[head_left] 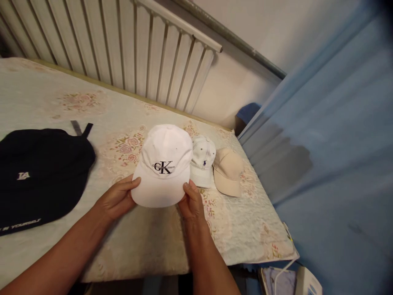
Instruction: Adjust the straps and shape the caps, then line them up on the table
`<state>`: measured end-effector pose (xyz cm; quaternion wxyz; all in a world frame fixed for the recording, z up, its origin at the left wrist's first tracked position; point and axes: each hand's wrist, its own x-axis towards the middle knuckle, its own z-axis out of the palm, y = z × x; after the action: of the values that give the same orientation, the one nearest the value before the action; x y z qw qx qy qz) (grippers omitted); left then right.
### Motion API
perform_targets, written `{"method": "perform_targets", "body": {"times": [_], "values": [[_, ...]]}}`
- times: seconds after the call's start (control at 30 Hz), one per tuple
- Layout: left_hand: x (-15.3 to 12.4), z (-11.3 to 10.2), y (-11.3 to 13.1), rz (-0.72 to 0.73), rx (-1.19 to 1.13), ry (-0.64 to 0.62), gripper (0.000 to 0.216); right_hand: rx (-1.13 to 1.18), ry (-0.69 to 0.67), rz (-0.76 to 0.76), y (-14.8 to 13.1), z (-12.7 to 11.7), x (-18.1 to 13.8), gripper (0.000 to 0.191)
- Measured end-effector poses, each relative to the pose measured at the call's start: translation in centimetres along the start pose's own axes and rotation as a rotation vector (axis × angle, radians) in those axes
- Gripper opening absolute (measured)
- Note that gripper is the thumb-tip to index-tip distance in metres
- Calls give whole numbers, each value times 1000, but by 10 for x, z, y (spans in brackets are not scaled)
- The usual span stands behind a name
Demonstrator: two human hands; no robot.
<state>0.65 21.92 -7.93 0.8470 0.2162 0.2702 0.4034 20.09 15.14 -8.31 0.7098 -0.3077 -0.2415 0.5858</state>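
A white baseball cap (164,188) with a black CK logo is held up above the bed, its brim toward me. My left hand (119,198) grips the left edge of the brim, thumb on top. On the brim's right edge my right hand (192,198) closes the same way. Just right of the held cap lie a pale cap (203,157) with a small blue emblem and a beige cap (227,170), side by side on the floral bedspread (116,254). The held cap partly covers the pale one.
At the left lies a black bag (49,168) with white LA lettering and a strap. A white radiator (123,49) runs along the wall behind the bed. Blue curtains (331,135) hang on the right. Below the bed's right corner are a white device (307,282) and a cable.
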Motion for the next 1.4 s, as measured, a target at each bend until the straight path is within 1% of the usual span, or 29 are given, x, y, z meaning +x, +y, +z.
{"method": "perform_targets", "body": {"times": [0.13, 0.33, 0.47, 0.57, 0.63, 0.73, 0.83, 0.97, 1.07, 1.2, 1.4], "values": [[2, 2, 2, 71, -32, 55, 68, 17, -39, 72, 7, 3, 0, 39], [7, -3, 4, 120, -27, 57, 62, 50, -22, 154, 24, 9, -3, 42], [10, -3, 6, 149, -33, 86, 53, 77, -5, 233, 38, 21, -6, 45], [12, -3, 7, 185, -47, 99, 44, 68, 8, 239, 42, 28, -2, 43], [14, -5, 6, 198, -56, 120, 36, 74, 27, 213, 41, 31, 7, 42], [17, -11, 4, 122, -78, 200, 21, 94, 59, 176, 37, 32, 28, 40], [19, -16, 5, 32, -102, 259, 23, 104, 113, 142, 33, 31, 55, 36], [15, -14, 8, -2, -106, 294, 23, 59, 222, 138, 32, 26, 92, 30], [12, -11, 10, -13, -103, 304, 21, 27, 286, 148, 35, 19, 111, 27], [11, -9, 9, -15, -103, 312, 19, 9, 354, 178, 42, 9, 124, 25], [12, -8, 7, -27, -105, 298, 17, -49, 447, 263, 47, -1, 126, 22]]}}
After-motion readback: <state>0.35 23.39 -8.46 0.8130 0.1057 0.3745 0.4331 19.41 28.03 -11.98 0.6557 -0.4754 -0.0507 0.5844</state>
